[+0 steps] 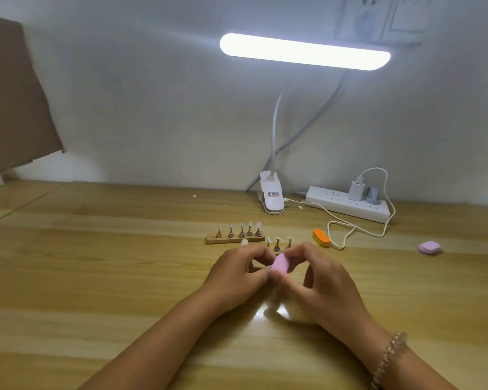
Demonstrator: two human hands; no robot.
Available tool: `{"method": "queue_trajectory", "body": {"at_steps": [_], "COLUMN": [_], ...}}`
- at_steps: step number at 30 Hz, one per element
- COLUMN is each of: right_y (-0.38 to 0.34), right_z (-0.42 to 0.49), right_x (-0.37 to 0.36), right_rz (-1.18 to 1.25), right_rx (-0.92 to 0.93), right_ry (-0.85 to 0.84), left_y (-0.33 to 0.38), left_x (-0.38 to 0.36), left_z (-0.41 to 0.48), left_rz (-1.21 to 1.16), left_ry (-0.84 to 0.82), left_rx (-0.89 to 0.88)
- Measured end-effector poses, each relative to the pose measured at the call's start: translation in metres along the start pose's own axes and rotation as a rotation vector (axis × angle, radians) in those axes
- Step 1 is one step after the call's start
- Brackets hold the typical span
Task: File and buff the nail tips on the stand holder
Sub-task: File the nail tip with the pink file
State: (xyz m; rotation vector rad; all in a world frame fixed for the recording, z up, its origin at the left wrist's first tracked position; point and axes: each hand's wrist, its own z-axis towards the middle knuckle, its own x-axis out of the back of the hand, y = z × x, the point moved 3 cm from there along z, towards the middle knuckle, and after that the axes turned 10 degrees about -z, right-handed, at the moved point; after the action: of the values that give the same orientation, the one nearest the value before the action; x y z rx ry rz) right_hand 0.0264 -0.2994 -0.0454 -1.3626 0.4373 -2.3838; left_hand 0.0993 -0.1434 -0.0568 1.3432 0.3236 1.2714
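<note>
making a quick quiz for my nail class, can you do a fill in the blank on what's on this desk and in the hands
1. The buffer block between the left hand and the right hand is ___ in colour.
2. The far stand holder carries ___ nail tips.
3. The bracelet sits on the ___ wrist.
4. The oval block lying beyond the right hand has an ___ top.

Missing words: pink; five; right; orange

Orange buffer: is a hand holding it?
No, the orange buffer lies on the table beyond the left hand and the right hand, which grips a pink buffer.
</note>
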Motion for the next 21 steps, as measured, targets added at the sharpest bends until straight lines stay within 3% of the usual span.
{"method": "queue_trajectory", "body": {"at_steps": [3, 7, 11, 13, 15, 19, 21], "right_y": [0.006, -0.001, 0.006, 0.003, 0.002, 0.017, 0.011], "right_z": [0.006, -0.001, 0.004, 0.001, 0.000, 0.007, 0.004], "right_x": [0.000, 0.000, 0.004, 0.002, 0.001, 0.010, 0.009], "right_rz": [-0.069, -0.128, -0.128, -0.135, -0.105, 0.052, 0.086], "right_rx": [-0.073, 0.054, -0.064, -0.006, -0.005, -0.202, -0.126], "right_ry": [0.003, -0.006, 0.013, -0.005, -0.015, 0.129, 0.096], "left_y": [-0.001, 0.001, 0.001, 0.002, 0.002, 0.000, 0.000], "left_x": [0.000, 0.000, 0.001, 0.001, 0.001, 0.001, 0.001], "left_z": [0.000, 0.000, 0.000, -0.001, -0.001, -0.001, -0.001], "left_rz": [0.027, 0.024, 0.015, 0.003, -0.003, -0.038, -0.042], "left_ry": [-0.002, -0.014, 0.005, -0.004, 0.001, 0.009, 0.002], "left_rx": [0.019, 0.025, 0.031, 0.014, 0.006, 0.005, 0.010]}}
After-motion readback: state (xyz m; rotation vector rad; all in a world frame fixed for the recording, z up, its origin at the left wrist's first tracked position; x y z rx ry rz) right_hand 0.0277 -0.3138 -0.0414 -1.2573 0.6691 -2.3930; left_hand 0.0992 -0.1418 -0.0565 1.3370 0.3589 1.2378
